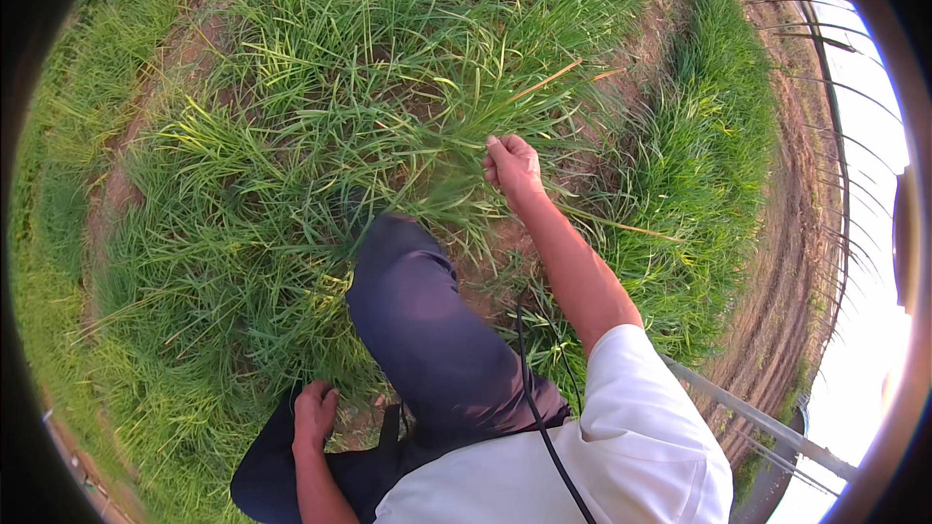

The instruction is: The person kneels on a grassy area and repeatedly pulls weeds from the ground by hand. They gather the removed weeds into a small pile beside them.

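Observation:
My right hand [513, 164] is out in front over a row of narrow-leaved green plants [313, 131]. Its fingers are curled with the thumb on top, closed on a long thin stem [619, 223] that sticks out past my wrist and turns yellow towards its tip. Green blades around that hand are partly blurred. Two dry brown stalks [547, 78] rise just beyond it. Lower down, my left hand [314, 415] rests by my bent left leg, at the edge of the leaves. Its fingers are bent and their undersides are hidden, so I cannot see whether anything is in them.
My raised knee [400, 240] is among the leaves. A black cable [526, 371] hangs down my front. To the right run another green row [717, 131], a strip of bare soil [783, 291] and a grey metal pole [764, 418]. Thin curved ribs [837, 84] line the far right side.

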The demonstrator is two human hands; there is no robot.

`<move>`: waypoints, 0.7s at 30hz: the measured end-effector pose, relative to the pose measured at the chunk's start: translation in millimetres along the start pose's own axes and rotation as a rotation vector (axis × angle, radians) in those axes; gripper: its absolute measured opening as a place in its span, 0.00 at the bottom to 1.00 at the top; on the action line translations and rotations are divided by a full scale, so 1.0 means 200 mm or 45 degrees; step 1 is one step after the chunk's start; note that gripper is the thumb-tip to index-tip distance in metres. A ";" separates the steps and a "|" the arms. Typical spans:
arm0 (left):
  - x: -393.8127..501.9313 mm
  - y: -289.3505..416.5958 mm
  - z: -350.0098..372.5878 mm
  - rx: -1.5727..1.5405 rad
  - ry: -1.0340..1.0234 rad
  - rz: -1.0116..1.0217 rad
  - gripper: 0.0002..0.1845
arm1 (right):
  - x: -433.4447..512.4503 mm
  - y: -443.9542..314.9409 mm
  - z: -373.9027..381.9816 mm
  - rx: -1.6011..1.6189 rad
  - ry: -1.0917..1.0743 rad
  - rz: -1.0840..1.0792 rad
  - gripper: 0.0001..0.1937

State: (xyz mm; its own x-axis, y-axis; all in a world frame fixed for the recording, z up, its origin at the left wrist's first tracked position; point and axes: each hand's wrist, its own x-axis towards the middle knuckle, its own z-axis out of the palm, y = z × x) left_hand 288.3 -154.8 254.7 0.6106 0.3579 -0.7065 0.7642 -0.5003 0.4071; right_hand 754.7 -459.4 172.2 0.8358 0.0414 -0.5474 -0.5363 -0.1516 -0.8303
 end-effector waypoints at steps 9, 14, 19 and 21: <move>-0.01 0.02 0.00 0.043 0.047 0.151 0.14 | -0.61 0.33 -0.52 -1.847 -0.549 -0.282 0.15; -0.07 0.13 -0.12 0.049 0.106 0.207 0.15 | -0.57 0.15 -0.37 -1.381 -0.420 -0.252 0.15; -0.13 0.30 -0.37 0.005 0.151 0.312 0.15 | -0.46 -0.12 0.11 -1.014 -0.594 -0.445 0.16; -0.15 0.35 -0.50 0.007 0.192 0.362 0.15 | -0.38 -0.15 0.30 -1.038 -0.509 -0.409 0.16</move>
State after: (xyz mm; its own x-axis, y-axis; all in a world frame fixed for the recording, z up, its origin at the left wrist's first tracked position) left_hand 343.8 -121.7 361.5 0.8235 0.3157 -0.4713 0.5580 -0.6008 0.5724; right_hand 700.5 -399.4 231.3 0.7459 0.5111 -0.4270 0.0836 -0.7079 -0.7013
